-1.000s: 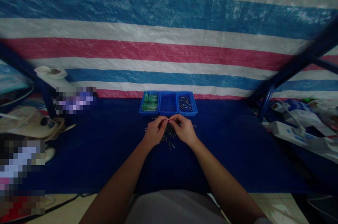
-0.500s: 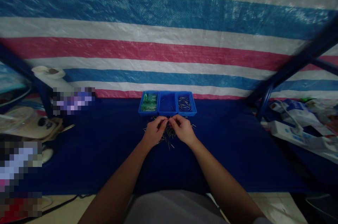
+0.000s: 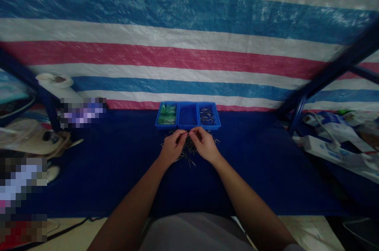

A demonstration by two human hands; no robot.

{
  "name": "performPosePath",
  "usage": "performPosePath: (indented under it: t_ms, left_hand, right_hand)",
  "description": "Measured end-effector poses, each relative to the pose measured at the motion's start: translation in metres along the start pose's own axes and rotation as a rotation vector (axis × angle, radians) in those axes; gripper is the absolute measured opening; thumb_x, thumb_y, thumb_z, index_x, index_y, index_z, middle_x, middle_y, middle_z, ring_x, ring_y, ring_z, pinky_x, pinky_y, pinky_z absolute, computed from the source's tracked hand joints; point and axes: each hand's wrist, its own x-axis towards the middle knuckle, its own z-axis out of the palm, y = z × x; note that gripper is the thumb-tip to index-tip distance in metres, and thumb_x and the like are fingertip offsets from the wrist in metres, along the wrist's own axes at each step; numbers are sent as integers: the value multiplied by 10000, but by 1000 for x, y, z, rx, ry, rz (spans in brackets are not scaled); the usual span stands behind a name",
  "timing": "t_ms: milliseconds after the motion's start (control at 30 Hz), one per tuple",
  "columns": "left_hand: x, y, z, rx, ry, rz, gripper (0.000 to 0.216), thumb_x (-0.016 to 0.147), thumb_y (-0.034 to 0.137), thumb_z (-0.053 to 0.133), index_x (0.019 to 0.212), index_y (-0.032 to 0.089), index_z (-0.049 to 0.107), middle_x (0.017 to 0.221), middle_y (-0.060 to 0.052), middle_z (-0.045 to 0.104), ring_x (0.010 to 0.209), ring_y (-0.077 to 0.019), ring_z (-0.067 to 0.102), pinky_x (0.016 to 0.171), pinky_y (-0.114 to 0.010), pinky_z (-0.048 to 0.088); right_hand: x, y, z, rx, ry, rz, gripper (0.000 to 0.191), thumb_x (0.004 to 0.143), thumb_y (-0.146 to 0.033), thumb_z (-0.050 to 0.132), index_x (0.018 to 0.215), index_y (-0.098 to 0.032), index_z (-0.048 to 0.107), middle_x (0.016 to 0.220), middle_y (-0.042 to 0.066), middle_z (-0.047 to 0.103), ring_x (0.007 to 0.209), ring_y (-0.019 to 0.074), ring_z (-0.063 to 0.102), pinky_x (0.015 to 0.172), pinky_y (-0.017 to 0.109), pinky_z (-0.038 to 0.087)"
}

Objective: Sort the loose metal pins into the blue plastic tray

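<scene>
My left hand [image 3: 173, 147] and my right hand [image 3: 204, 145] meet fingertip to fingertip above a loose pile of small metal pins [image 3: 188, 151] on the dark blue cloth. Both hands are closed in a pinch around a tiny part between them, too small to name. Just beyond stand three small blue trays [image 3: 188, 125] side by side: the left one holds green pieces [image 3: 167, 115], the middle one has almost nothing in it, the right one holds several metal pins [image 3: 207, 116].
A striped blue, red and white tarp [image 3: 189, 45] hangs behind the table. White power strip and cables [image 3: 328, 148] lie at the right, a white roll [image 3: 56, 85] and other clutter at the left. Dark blue frame bars [image 3: 325, 73] slant on both sides.
Both hands stay pinched together over the pins; the fingers shifted only slightly. The view moved a little.
</scene>
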Motion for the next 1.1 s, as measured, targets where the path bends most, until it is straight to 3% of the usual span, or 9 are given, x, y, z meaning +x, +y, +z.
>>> performPosePath:
  t_ms: [167,500,833,967,1100]
  left_hand:
    - [0,-1,0,-7,7,-5,278,915,389,432,959,188,618,727,6,634,604,-108,547,582,-211,413]
    - [0,-1,0,15,9,-15,266,920,383,428,941,184,605,677,16,598,589,-108,531,574,-215,390]
    - [-1,1,2,44,21,-15,294,946,374,366,893,177,577,636,30,556,568,-103,513,591,-225,367]
    - [-1,1,2,43,22,7,289,941,377,381,877,175,577,649,26,561,589,-106,520,600,-223,373]
    - [-3,3,5,-3,9,21,277,937,376,396,938,179,590,695,18,595,590,-102,530,602,-218,392]
  right_hand:
    - [1,-1,-2,-47,-34,28,384,926,-418,425,642,-188,541,591,-8,548,561,126,511,561,239,388]
    - [2,5,0,108,-8,-31,173,883,-328,499,888,-194,609,779,19,645,692,147,592,634,249,454]
    - [0,-1,-3,20,54,-57,172,832,-309,597,905,-211,718,893,57,728,754,186,657,657,293,489]
    - [0,-1,-4,-20,29,-29,239,868,-367,550,878,-184,703,792,43,711,659,155,617,591,256,447]
    - [0,-2,-6,-44,-5,-1,337,905,-416,482,714,-174,616,614,-3,599,544,114,514,520,224,369]
